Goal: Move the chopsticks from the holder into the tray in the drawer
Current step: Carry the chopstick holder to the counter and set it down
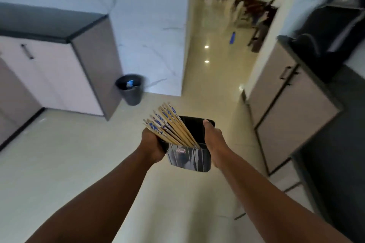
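Observation:
A black rectangular holder [189, 159] is held in mid-air over the floor, between both hands. Several wooden chopsticks [169, 125] with blue-printed tops lean out of it toward the upper left. My left hand [153, 145] grips the holder's left side, partly under the chopstick tops. My right hand [214, 142] clasps its right side, thumb over the rim. No drawer or tray is visible in this view.
A white cabinet [59, 77] with a dark top stands at the left, a dark waste bin [131, 89] beside it. At the right is a grey cabinet [286, 104] carrying a black appliance [335, 31]. A glossy hallway runs ahead; blurred people and chairs [254, 4] are far off.

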Demonstrator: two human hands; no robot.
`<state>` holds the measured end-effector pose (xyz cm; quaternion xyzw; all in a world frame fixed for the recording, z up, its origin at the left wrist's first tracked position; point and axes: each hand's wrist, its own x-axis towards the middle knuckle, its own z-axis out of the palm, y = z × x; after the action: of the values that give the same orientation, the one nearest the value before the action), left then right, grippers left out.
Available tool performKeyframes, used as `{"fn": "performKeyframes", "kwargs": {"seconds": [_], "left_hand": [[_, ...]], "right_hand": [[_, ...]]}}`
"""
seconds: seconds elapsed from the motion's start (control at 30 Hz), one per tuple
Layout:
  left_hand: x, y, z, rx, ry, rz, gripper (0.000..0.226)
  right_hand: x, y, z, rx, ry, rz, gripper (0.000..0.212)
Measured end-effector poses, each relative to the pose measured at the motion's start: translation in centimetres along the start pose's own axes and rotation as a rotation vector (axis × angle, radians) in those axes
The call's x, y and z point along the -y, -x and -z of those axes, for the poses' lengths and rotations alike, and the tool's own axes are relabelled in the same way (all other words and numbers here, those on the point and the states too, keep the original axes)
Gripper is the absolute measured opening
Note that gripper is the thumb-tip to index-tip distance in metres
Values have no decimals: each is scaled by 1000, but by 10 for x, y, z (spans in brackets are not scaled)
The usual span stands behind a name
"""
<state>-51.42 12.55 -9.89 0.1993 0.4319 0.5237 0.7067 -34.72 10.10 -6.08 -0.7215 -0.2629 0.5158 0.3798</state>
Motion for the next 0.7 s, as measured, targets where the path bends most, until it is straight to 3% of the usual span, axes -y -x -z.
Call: {"fn": "performKeyframes", "kwargs": {"seconds": [0.37,0.57,0.7], "left_hand": [[-123,85,328,-382,263,-73,59],[-177,149,459,-603,314,-218,58],[-205,185,521,-784,385,-311,62]], "right_hand": [[-52,82,-336,417,420,-99,66],[-68,146,-491,630,669,-78,79],[-75,183,-577,828,790,-20,74]]}}
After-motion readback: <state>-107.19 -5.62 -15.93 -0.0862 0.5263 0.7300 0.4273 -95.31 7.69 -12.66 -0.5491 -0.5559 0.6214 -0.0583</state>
